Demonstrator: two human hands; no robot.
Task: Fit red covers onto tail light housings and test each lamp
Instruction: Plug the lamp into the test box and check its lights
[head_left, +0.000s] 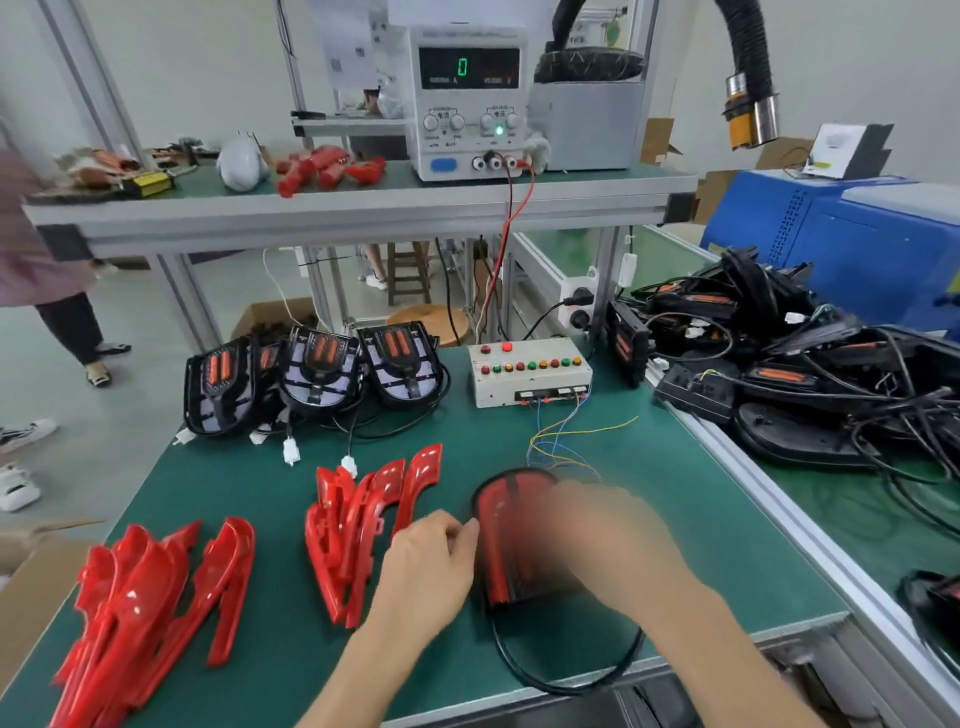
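Near bench edge: tail light housing (511, 545), red cover already on, black cable (566, 670) looping toward front. Left hand (431, 561) beside it, fingertips curled and pinching left rim, probably steadying or seating cover. Right hand (618, 525) over right side, motion-blurred; grip impossible to tell. Spare red covers (363, 525) stacked just left, a bigger heap (150, 608) further left, within reach for next units. Uncovered housings (317, 374) propped in a row at back, beside test box (527, 371), apparently for plugging in. Cardboard box (31, 587) at left, contents hidden.
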